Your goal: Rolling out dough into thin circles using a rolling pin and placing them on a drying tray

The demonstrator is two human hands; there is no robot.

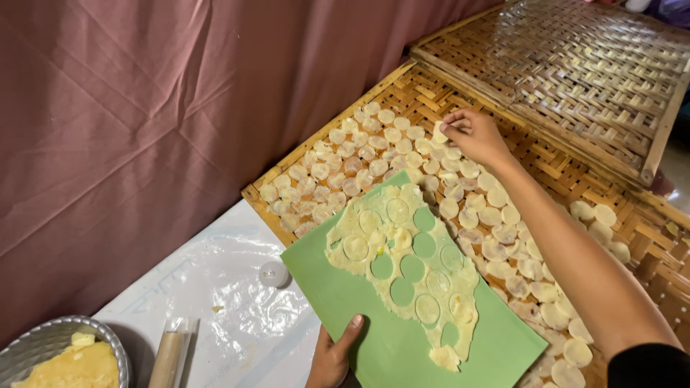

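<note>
Green and smooth, a flat plastic board (402, 316) fills the lower middle of the head view, tilted across the edge of a woven bamboo tray (402, 86). On the board lies a thin, ragged sheet of pale yellow dough (402, 244), punched through with round holes where the green shows, and with several cut rounds sitting loose in their outlines.

At the bottom edge, the left hand (334, 356) grips the board by its near corner, thumb pressed on top of the green surface and the other fingers hidden beneath.

Further up, the right hand (471, 135) reaches over the tray, its fingertips (449, 129) pinched together on one small dough disc (439, 134), right at the upper edge of the rows already laid out. Those many dough rounds (345, 162) are thin, pale and slightly translucent, lying flat and close together on the basket-weave strips, some touching.

A second woven tray (575, 65), with a wooden frame, rests overlapping the far end of the first.

To the left, crinkled clear plastic sheeting (230, 287) covers the work surface; on it stand a small white round cutter (273, 274) and a wooden rolling pin (169, 356). A fluted metal bowl (115, 345) in the bottom left corner holds a lump of yellow dough. Dusky pink cloth (144, 108) hangs in folds behind.
</note>
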